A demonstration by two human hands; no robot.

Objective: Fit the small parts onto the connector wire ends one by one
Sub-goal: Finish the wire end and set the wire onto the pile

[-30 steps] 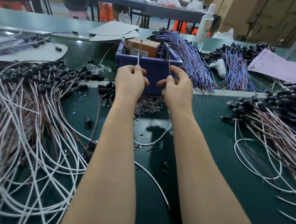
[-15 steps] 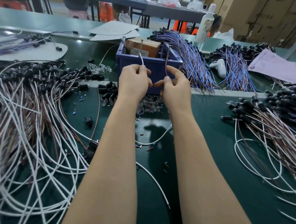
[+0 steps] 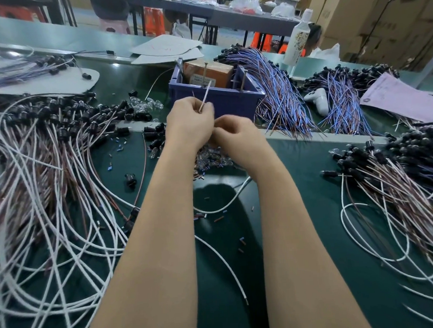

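My left hand (image 3: 190, 122) pinches a thin white wire end (image 3: 205, 96) that sticks up and leans right in front of the blue bin. My right hand (image 3: 236, 136) is curled close against it, fingertips blurred; what it holds is hidden. Under both hands lies a small heap of clear small parts (image 3: 211, 159) on the green table. A white wire (image 3: 220, 209) trails from below the hands toward me.
A blue bin (image 3: 231, 99) with a brown box stands just behind the hands. A big pile of white and brown wires with black connectors (image 3: 45, 159) fills the left, a similar pile (image 3: 398, 178) the right. Blue wire bundles (image 3: 279, 94) lie behind.
My right hand dropped down and left until it met my left hand, and the brown wire it held upright is out of sight. The white wire end now leans right.
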